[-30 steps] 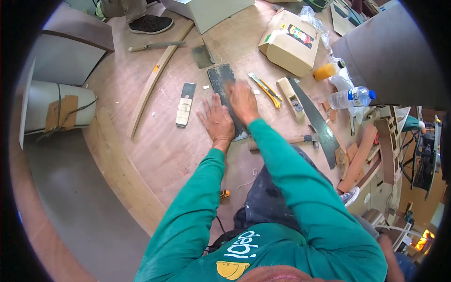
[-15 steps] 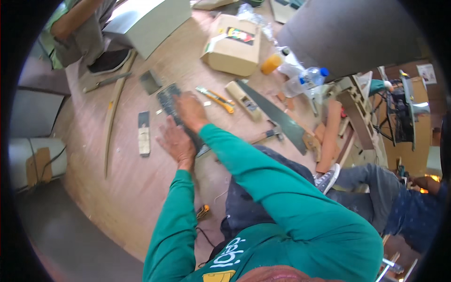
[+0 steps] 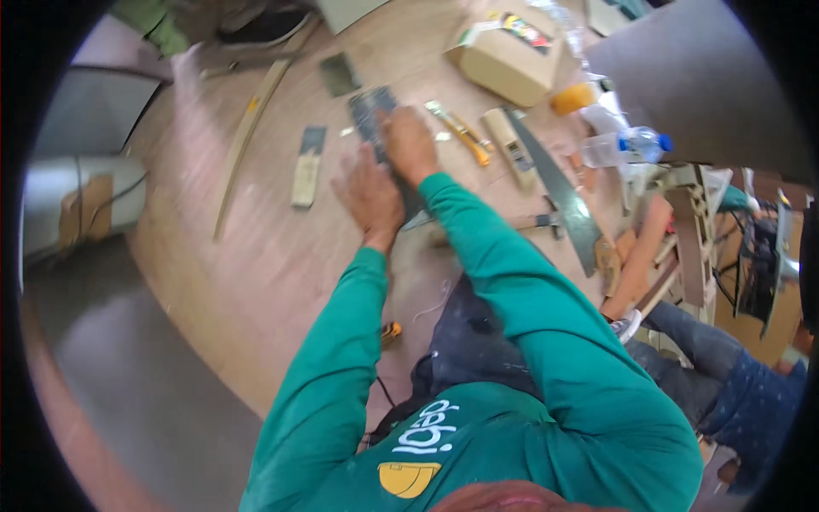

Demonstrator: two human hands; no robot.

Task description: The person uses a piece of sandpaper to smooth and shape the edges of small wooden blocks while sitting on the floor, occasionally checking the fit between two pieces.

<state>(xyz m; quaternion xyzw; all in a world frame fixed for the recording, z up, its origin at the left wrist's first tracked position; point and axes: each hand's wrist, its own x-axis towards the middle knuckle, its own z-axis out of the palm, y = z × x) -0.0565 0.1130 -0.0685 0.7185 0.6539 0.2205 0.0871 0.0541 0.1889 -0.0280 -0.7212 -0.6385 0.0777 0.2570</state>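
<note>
A long dark flat slab (image 3: 373, 119) lies slantwise on the wooden floor in front of me. My right hand (image 3: 409, 145) is on it, its fingers bent and close together; what may be under them is hidden. Against the slab's near left side is my left hand (image 3: 373, 198), fingers spread. From under my wrists pokes a grey metal tip (image 3: 416, 220). To the left lies a short tool with a dark blade and pale wooden body (image 3: 305, 177). Beyond the slab sits a small dark square plate (image 3: 339, 74).
Right of the slab lie a yellow cutter knife (image 3: 465, 136), a wooden hand plane (image 3: 512, 145), a handsaw (image 3: 559, 196) and a hammer (image 3: 537, 221). Farther back stand a cardboard box (image 3: 503, 64) and bottles (image 3: 623, 147). A long wooden strip (image 3: 247, 154) lies left. Another person's legs (image 3: 699, 358) are at right.
The view has shifted, so the floor things appear farther right and higher. Both hands stay at the dark slab, with little visible change in their pose.
</note>
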